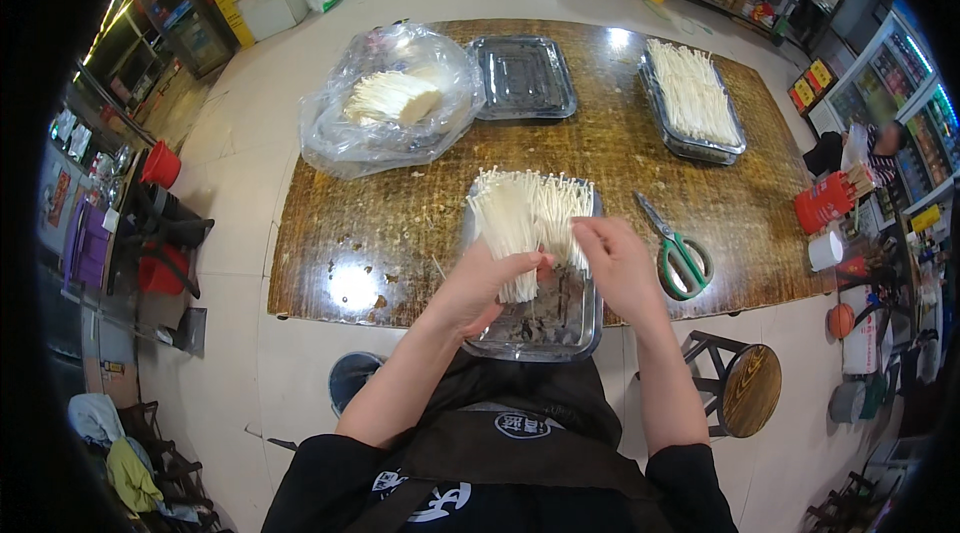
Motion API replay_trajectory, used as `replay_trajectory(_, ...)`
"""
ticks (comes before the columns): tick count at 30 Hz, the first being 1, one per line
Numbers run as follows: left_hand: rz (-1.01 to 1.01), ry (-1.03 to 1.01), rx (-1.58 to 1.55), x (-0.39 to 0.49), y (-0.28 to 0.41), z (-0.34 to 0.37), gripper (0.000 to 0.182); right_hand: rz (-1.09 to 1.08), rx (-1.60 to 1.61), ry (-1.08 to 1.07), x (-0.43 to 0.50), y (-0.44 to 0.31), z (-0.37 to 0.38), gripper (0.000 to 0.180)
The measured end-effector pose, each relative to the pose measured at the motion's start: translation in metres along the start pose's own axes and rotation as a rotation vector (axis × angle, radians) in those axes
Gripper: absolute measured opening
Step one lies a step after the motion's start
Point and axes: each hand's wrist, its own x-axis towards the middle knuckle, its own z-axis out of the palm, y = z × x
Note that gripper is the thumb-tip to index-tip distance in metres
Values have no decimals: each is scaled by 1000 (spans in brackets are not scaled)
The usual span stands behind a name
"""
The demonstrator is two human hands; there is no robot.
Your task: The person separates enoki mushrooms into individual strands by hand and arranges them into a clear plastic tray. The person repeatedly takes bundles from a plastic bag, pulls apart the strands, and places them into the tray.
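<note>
My left hand (pixel 491 274) is closed around a bunch of enoki mushrooms (pixel 506 225), caps pointing away from me, above the left part of a clear plastic tray (pixel 562 341). More enoki mushrooms (pixel 562 199) lie across the far part of this tray. My right hand (pixel 619 259) is at the tray's right side, its fingertips at the edge of those mushrooms; whether they grip any is unclear. To its right lie green-handled scissors (pixel 679 255), blades pointing away. A clear plastic bag (pixel 322 127) holds a thick clump of enoki (pixel 394 97) at the far left.
Behind the near tray, another clear tray (pixel 525 75) rests beside the bag. A tray filled with enoki (pixel 694 97) stands at the far right of the wooden table (pixel 375 225). A wooden stool (pixel 752 390) and a bucket (pixel 352 379) flank me. A person (pixel 881 158) sits beyond the right edge.
</note>
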Motion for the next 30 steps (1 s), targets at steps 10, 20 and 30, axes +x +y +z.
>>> replay_trajectory(10, 99, 145, 37, 11, -1, 16, 39, 293, 528, -106, 16, 4, 31, 24)
replay_trajectory(20, 113, 174, 115, 15, 1, 4, 33, 430, 756, -106, 19, 4, 16, 21)
replay_trajectory(30, 51, 116, 258, 32, 9, 18, 33, 509, 837, -217, 22, 10, 9, 19)
